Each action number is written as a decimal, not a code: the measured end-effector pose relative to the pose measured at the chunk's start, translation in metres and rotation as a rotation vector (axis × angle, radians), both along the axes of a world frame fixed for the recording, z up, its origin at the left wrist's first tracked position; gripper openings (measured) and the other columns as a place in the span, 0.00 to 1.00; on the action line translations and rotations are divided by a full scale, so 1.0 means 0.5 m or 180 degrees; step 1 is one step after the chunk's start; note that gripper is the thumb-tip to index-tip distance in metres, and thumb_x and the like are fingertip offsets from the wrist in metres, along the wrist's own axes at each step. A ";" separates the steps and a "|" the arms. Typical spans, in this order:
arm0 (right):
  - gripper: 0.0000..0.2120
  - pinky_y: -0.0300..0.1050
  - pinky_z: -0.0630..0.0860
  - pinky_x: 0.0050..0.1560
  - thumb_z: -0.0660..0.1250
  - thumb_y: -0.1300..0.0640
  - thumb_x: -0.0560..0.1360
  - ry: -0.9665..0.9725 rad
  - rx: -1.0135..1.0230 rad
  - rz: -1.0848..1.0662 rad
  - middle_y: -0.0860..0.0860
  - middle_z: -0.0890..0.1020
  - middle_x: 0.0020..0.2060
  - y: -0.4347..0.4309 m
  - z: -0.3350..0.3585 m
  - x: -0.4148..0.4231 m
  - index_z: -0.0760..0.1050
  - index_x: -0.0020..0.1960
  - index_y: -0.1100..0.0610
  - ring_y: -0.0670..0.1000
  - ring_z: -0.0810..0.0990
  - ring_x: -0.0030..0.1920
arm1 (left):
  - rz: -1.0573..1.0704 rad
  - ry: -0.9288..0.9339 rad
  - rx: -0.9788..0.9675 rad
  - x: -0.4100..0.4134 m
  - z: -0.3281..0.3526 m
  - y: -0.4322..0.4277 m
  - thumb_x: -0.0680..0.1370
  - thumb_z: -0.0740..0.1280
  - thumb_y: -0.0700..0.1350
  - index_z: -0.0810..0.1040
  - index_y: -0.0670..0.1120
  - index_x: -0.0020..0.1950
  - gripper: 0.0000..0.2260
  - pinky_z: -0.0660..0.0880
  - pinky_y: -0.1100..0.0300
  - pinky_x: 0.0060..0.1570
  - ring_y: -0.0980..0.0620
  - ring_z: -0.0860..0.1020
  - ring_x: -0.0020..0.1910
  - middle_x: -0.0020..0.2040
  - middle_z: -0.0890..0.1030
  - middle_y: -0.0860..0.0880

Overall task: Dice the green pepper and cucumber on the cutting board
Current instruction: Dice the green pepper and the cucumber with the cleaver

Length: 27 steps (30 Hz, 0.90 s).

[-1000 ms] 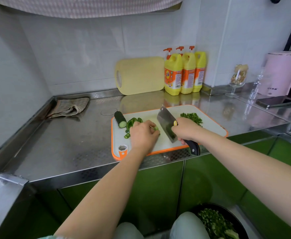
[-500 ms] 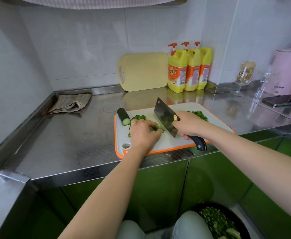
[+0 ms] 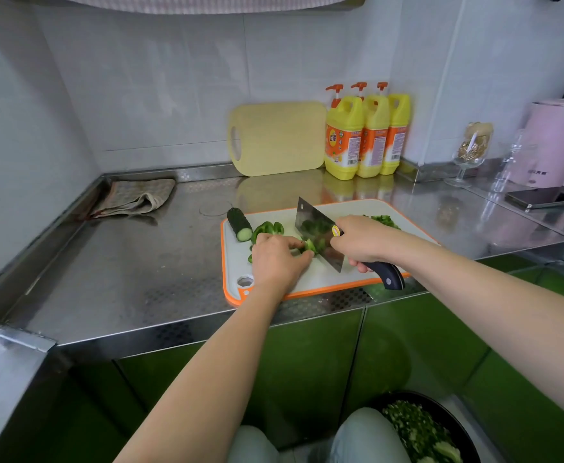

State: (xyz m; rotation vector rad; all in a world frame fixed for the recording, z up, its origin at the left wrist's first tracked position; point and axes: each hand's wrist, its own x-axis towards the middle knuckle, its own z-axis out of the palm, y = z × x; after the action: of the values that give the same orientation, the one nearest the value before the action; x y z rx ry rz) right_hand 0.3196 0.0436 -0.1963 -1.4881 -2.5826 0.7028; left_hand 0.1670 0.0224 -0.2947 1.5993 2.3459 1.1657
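The right hand (image 3: 360, 242) grips a cleaver (image 3: 315, 227); the left hand (image 3: 277, 259) pinches green pepper (image 3: 309, 246). 1 diced pile (image 3: 382, 220) done, cucumber (image 3: 239, 224) undiced.

Cutting board (image 3: 307, 284) sits at the counter's (image 3: 123, 279) front edge. On it: cucumber (image 3: 239, 224) back left, pepper pieces (image 3: 267, 227) just right of it, diced pile (image 3: 382, 220) back right. My left hand (image 3: 275, 260) holds pepper mid-board, with the knife (image 3: 317, 233) in my right hand (image 3: 357, 242) beside it. Cloth (image 3: 136, 197) is far left. Spare board (image 3: 278, 138) and bottles (image 3: 367, 135) are behind.
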 end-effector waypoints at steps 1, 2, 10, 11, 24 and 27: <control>0.05 0.38 0.68 0.25 0.53 0.63 0.78 -0.0034 0.0004 -0.0005 0.58 0.77 0.33 -0.004 -0.001 -0.002 0.66 0.45 0.62 0.52 0.72 0.25 | -0.0010 0.0004 -0.0003 0.001 0.001 -0.001 0.73 0.71 0.57 0.83 0.52 0.56 0.15 0.69 0.54 0.57 0.47 0.68 0.60 0.52 0.83 0.50; 0.06 0.37 0.68 0.25 0.53 0.63 0.78 -0.0058 0.0008 -0.0007 0.59 0.77 0.33 -0.006 -0.002 -0.004 0.66 0.44 0.62 0.53 0.72 0.25 | -0.0021 0.0001 0.0005 0.002 0.003 -0.001 0.73 0.71 0.57 0.84 0.52 0.56 0.15 0.69 0.54 0.57 0.47 0.68 0.60 0.52 0.83 0.50; 0.07 0.34 0.66 0.22 0.53 0.64 0.78 -0.0102 -0.0146 -0.0070 0.58 0.75 0.31 0.005 -0.004 -0.014 0.68 0.46 0.64 0.52 0.71 0.23 | -0.0065 0.0075 0.0031 0.008 0.011 -0.005 0.74 0.70 0.55 0.85 0.52 0.54 0.12 0.68 0.52 0.56 0.45 0.68 0.58 0.48 0.84 0.51; 0.08 0.33 0.65 0.22 0.53 0.64 0.78 -0.0132 -0.0175 -0.0085 0.59 0.76 0.32 0.008 -0.002 -0.015 0.69 0.48 0.65 0.52 0.70 0.23 | -0.0063 0.0079 0.0036 0.009 0.012 -0.004 0.74 0.70 0.55 0.85 0.52 0.53 0.12 0.68 0.52 0.56 0.45 0.69 0.57 0.48 0.84 0.51; 0.07 0.34 0.66 0.23 0.54 0.66 0.77 -0.0122 -0.0201 -0.0140 0.60 0.74 0.29 0.016 -0.018 -0.032 0.68 0.42 0.65 0.54 0.71 0.23 | -0.0062 -0.0052 0.0091 0.012 0.011 -0.002 0.72 0.72 0.52 0.86 0.53 0.47 0.07 0.70 0.53 0.55 0.45 0.70 0.54 0.45 0.84 0.52; 0.08 0.40 0.69 0.27 0.58 0.67 0.76 -0.0148 -0.0124 -0.0160 0.61 0.77 0.33 0.013 -0.035 -0.047 0.75 0.47 0.69 0.55 0.73 0.26 | -0.0015 -0.0057 0.0107 0.016 0.013 -0.006 0.71 0.72 0.51 0.87 0.52 0.44 0.06 0.70 0.54 0.53 0.45 0.70 0.53 0.43 0.84 0.51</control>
State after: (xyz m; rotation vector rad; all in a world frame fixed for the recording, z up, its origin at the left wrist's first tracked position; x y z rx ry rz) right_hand 0.2959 0.0502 -0.2139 -1.5934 -2.5692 0.7254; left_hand 0.1748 0.0194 -0.2882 1.5970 2.3223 1.2199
